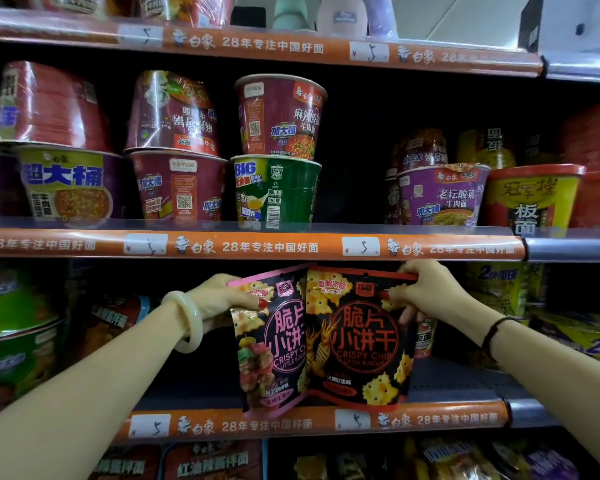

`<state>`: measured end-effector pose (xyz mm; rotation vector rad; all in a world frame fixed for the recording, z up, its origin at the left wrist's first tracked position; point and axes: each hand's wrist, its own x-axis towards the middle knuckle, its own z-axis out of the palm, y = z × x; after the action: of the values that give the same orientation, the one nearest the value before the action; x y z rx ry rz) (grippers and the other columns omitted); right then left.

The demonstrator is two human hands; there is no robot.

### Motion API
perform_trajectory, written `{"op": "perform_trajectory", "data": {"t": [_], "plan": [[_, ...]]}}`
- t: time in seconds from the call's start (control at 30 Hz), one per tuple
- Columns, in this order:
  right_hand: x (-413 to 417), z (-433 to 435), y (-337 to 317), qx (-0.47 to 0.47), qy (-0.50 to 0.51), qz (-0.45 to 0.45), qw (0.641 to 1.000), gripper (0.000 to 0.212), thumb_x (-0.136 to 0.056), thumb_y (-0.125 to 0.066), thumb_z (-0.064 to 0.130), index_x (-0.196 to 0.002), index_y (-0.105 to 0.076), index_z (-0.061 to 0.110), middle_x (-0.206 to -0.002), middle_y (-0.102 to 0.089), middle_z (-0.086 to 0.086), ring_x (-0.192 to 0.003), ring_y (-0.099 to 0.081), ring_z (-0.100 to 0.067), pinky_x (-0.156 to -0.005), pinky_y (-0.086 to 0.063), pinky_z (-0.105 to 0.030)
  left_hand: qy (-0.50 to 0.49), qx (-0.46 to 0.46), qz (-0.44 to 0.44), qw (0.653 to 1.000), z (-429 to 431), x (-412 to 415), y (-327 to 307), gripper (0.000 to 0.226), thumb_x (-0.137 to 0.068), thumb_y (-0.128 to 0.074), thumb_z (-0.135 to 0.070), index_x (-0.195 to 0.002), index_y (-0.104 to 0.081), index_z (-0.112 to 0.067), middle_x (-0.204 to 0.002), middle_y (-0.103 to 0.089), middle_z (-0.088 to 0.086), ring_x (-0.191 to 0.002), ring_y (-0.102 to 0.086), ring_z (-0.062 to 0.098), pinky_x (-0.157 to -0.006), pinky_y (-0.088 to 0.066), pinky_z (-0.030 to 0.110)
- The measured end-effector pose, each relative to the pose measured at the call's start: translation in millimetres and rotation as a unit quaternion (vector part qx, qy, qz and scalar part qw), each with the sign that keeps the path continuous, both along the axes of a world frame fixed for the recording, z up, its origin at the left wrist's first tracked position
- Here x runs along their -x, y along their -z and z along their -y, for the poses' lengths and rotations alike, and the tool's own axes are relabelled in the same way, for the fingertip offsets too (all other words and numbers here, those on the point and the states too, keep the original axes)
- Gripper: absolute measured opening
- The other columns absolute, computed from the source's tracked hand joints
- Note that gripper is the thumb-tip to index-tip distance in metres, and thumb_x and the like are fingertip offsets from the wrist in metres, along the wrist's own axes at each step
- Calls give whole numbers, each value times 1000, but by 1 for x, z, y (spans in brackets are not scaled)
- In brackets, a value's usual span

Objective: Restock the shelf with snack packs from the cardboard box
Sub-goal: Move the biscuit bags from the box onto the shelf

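On the lower shelf [465, 386]: two snack packs stand upright side by side, touching, fronts facing the viewer, long axes vertical.
Pink-edged pack [274, 344]: left of the pair, its bottom at the shelf's near edge.
Red-edged pack [359, 337]: right, overlapping the pink one's edge.
Left hand [222, 299]: pinching the pink-edged pack's upper left corner; pale bangle [187, 322] on the wrist.
Right hand [426, 296]: gripping the red-edged pack's upper right corner.
Shelf above: noodle cups [278, 154] stacked.
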<state>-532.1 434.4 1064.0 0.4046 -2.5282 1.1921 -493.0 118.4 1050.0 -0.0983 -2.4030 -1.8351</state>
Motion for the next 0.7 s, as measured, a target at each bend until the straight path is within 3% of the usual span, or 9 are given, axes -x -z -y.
{"op": "perform_trajectory", "data": {"t": [0.1,0.2,0.27,0.33,0.4,0.47,0.6,0.7], "plan": [[0,-5,0,-9,11,-7,1000,15,-81,-73,13,-88,-65,3,-72,-75,-10,-47,-68,-25,-42,-49,-30,-13,-60,-1,998,1,4,8,7,-81,-64,3,-87,-66,0,-76,-71,14,-59,-69,20,-56,-58,27],[0,-9,1,-3,10,2,1000,16,-80,-74,17,-83,-67,3,-71,-76,-7,-53,-70,-31,-57,-58,-46,-10,-64,-14,998,-1,5,12,6,-79,-67,0,-85,-66,-2,-75,-72,12,-63,-69,21,-64,-57,32],[2,-11,3,4,18,8,1000,23,-81,-74,18,-87,-65,-1,-73,-76,-10,-51,-70,-30,-45,-54,-35,-10,-56,-14,998,-3,5,13,13,-79,-68,0,-91,-65,0,-80,-71,14,-73,-67,25,-72,-54,35],[4,-11,6,43,27,15,999,38,-81,-75,19,-106,-57,-3,-77,-74,-17,-48,-69,-27,-38,-47,-25,-10,-47,-3,999,-1,7,14,20,-82,-65,1,-101,-60,2,-92,-67,19,-82,-64,29,-81,-53,40],[7,-10,12,113,21,42,992,62,-80,-75,18,-132,-43,3,-81,-73,-21,-49,-69,-25,-37,-48,-24,-1,-31,13,999,1,8,15,22,-84,-63,1,-105,-60,3,-105,-65,27,-92,-63,34,-92,-50,49],[11,-10,19,174,7,73,982,78,-80,-75,16,-143,-31,1,-89,-72,-24,-52,-71,-24,-40,-51,-22,-3,-35,22,999,7,13,19,29,-83,-64,0,-111,-58,6,-117,-61,32,-99,-62,37,-97,-47,54],[14,-11,31,280,-42,116,952,71,-83,-71,14,-140,-34,-7,-99,-69,-27,-65,-74,-24,-46,-55,-21,-17,-78,12,997,3,11,22,33,-86,-63,-5,-116,-55,5,-118,-61,31,-100,-62,38,-87,-52,47],[9,-7,38,273,-57,126,952,53,-83,-70,15,-128,-49,-6,-104,-70,-20,-64,-74,-22,-48,-57,-23,-15,-96,7,995,-6,6,27,12,-86,-63,-7,-97,-62,-3,-95,-69,19,-82,-65,30,-76,-52,41]]}}
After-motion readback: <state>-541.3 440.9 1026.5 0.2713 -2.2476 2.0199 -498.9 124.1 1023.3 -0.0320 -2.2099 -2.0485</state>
